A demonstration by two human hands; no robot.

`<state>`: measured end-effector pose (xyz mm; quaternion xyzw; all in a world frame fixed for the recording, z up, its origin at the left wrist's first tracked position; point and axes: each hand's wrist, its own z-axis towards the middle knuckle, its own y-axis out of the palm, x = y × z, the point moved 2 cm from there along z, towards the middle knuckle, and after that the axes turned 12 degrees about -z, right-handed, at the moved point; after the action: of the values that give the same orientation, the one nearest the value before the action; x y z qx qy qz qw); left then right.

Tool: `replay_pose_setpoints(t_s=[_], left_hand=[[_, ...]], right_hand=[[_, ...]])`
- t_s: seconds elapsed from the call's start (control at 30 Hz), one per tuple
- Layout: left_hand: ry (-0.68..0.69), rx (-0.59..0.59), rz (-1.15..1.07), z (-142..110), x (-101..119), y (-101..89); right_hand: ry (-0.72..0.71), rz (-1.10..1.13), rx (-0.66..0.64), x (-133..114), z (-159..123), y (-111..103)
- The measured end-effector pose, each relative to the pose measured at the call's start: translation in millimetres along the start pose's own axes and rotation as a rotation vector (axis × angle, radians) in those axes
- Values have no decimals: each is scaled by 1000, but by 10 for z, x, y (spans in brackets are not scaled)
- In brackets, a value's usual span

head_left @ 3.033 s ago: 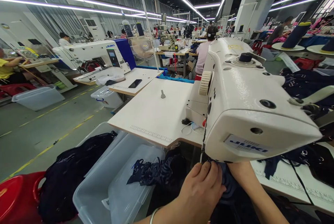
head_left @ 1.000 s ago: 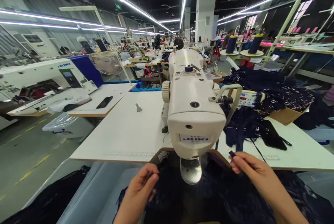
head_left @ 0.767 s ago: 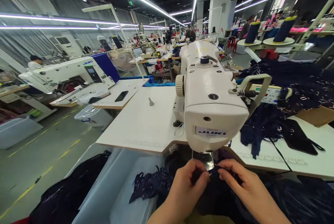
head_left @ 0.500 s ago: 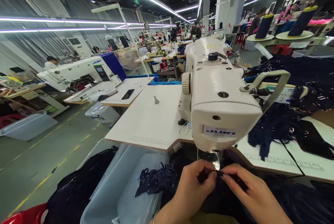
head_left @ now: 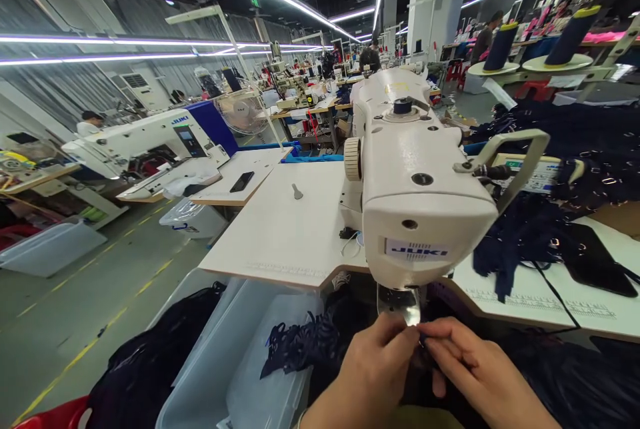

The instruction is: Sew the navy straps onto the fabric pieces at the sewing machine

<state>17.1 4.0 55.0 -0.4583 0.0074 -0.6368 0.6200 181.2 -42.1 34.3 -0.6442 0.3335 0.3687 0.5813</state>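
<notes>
A white Juki sewing machine (head_left: 415,182) stands on a white table (head_left: 285,229). Under its head, my left hand (head_left: 373,376) and my right hand (head_left: 475,376) meet fingertip to fingertip. Both pinch a small piece of dark navy fabric (head_left: 425,349) just below the clear needle guard (head_left: 400,302). More navy fabric (head_left: 560,382) spreads under my right hand. The needle itself is hidden behind the guard and my fingers.
A clear plastic bin (head_left: 235,362) with navy lace pieces (head_left: 300,342) sits at lower left, beside a heap of dark cloth (head_left: 150,356). Navy garments (head_left: 545,229) pile up right of the machine. A phone (head_left: 242,181) lies on the neighbouring table. Other people work at machines behind.
My hands have come together from apart and now pinch the fabric under the machine head. In the last half second they slid slightly down and closer. My view has steadied on the machine.
</notes>
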Motion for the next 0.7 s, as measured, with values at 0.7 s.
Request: replay_pose_setpoints(t_s=[0.7], left_hand=[[-187, -187, -575, 61, 80, -131]], right_hand=[[106, 166, -54, -101, 53, -149]])
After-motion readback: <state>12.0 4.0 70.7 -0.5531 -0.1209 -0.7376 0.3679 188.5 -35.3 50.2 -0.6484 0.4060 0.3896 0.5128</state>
